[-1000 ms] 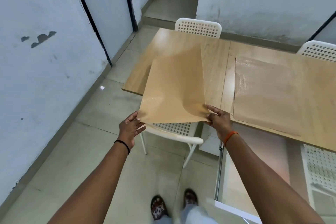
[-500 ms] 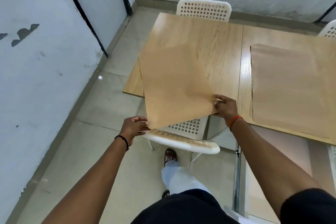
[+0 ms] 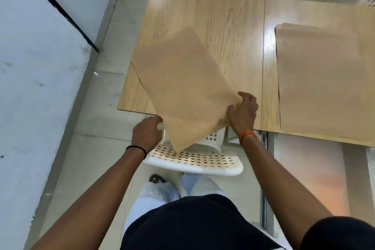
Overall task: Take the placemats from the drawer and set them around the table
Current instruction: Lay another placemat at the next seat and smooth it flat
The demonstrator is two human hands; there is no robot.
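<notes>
You hold placemat (image 3: 182,89) skewed over desk (image 3: 203,16) corner, near edge overhanging white chair (image 3: 194,160). Right grip (image 3: 242,112) pinches mat corner; left grip (image 3: 146,133) fingers touch opposite edge, hold unclear. Second placemat (image 3: 324,79) lies flat, well right of right grip. Step: laying this mat. Next: square it to desk edge, lower flat, let go.

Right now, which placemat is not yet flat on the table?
The placemat skewed over the table's left end: the left hand and right hand grip its near edge. The right-side placemat lies flat, untouched.
</notes>
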